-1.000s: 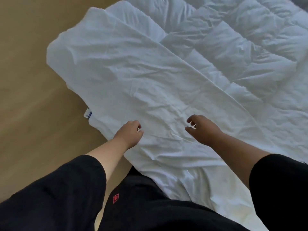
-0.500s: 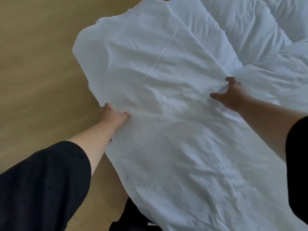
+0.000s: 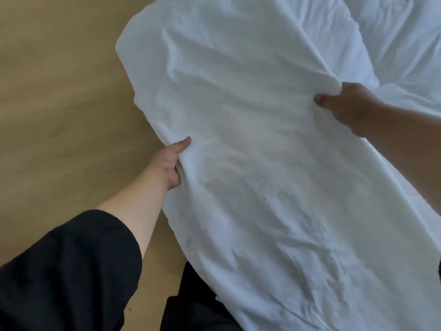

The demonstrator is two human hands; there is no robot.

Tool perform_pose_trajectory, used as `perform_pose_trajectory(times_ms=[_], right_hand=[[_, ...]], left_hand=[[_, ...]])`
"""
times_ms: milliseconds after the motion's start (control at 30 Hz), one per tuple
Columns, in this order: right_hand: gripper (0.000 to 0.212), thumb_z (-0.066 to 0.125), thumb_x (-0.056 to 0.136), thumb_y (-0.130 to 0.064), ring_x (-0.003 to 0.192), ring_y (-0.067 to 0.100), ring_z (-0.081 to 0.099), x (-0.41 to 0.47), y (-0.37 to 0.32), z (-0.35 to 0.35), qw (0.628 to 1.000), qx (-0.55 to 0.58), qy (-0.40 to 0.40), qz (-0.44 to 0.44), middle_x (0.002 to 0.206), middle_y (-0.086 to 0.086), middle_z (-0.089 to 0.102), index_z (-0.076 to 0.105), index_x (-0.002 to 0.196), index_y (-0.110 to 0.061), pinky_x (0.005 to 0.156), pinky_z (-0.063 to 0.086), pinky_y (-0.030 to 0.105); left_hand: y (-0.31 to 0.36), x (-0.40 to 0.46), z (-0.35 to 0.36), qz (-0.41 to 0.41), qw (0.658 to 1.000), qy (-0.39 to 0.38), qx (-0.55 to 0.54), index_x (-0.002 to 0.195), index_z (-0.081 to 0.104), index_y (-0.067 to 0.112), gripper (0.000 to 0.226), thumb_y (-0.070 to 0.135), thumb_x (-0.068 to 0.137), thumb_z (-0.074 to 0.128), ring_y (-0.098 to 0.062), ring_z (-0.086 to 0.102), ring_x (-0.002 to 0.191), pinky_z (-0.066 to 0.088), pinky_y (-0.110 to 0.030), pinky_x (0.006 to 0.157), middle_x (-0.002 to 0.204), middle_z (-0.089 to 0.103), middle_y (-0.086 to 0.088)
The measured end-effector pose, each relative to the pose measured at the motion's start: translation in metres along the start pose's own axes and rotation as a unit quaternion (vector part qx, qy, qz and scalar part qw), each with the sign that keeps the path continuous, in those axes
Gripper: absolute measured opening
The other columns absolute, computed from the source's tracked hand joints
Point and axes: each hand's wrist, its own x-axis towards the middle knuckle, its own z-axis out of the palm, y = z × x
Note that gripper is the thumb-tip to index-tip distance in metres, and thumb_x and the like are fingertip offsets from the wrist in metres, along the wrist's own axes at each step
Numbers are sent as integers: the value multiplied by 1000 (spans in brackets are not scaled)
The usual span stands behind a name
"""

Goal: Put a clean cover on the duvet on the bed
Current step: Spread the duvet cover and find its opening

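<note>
A white, creased duvet cover (image 3: 250, 151) fills most of the view, lifted and stretched between my hands. My left hand (image 3: 168, 162) grips its left edge, thumb on top and fingers under the cloth. My right hand (image 3: 350, 106) holds a bunched fold at its right side, thumb pointing left. Beyond it, at the top right, lies the quilted white duvet (image 3: 393, 32) on the bed, partly covered by the cloth.
Tan wooden floor (image 3: 59, 103) runs along the whole left side. My black sleeves and dark trousers (image 3: 191, 306) show at the bottom edge, with the cover hanging down over my legs.
Both hands went from hovering over the flat cover to gripping it. The cover has since been raised and pulled toward me, so it now hides more of the duvet.
</note>
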Motion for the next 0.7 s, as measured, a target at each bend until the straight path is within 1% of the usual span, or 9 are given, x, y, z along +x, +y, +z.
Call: perform_pose_trajectory(times_ms=[100,200,300,367,433,467,567,633,700], right_hand=[[24,79,78,-43,86,23,70,-40,-8,-29,992,115,-7,-43,97,-1,74,75,96,-29,88,57,40],[4,76,90,-24,81,11,72,-92,-4,-73,965,251,1,-73,87,-9,76,74,93,-25,83,61,36],[12,74,90,-17,93,17,73,-159,17,-127,925,367,21,-94,94,-4,78,72,103,-16,85,60,39],[37,82,79,-25,101,22,71,-212,43,-165,902,415,43,-111,102,1,76,70,111,-11,90,58,41],[55,89,68,-32,106,25,69,-276,77,-200,883,444,83,-129,107,4,75,69,113,-7,95,56,41],[58,88,70,-31,111,27,67,-312,98,-216,873,455,107,-141,113,8,73,67,117,-3,100,54,43],[47,74,83,-19,128,33,58,-434,167,-256,834,491,179,-176,132,15,65,65,125,0,108,47,44],[28,66,85,-13,120,25,65,-525,216,-269,804,517,235,-176,119,7,73,72,112,-7,102,51,36],[22,71,82,-16,108,20,69,-618,268,-271,775,532,302,-158,106,1,76,73,103,-9,94,54,30]], left_hand=[[12,-31,11,24,999,-40,-16,117,70,9,33,24,88,72,-30,70,108,53,-49,96,119,72,-13],[17,-72,21,78,995,-54,14,128,66,9,57,32,78,77,-29,69,111,50,-50,101,121,71,-12],[16,-124,39,136,986,-82,48,123,67,6,49,34,83,74,-30,68,113,50,-49,102,119,72,-14],[14,-169,61,184,972,-115,86,113,70,9,31,30,91,68,-29,69,109,56,-43,93,110,75,-11],[7,-219,86,235,949,-163,133,111,70,9,23,24,96,63,-25,72,102,59,-37,84,105,76,-9],[0,-248,99,259,932,-192,162,112,70,9,23,24,96,63,-26,72,102,59,-37,84,108,75,-10],[-37,-336,138,325,870,-265,261,110,74,13,19,22,94,68,-25,72,102,58,-38,84,108,76,-8],[-75,-393,158,355,827,-300,316,109,75,14,21,21,89,74,-24,73,99,58,-38,83,105,77,-5],[-127,-446,170,372,780,-326,382,109,75,15,30,27,82,81,-21,74,96,58,-38,83,102,77,-2]])
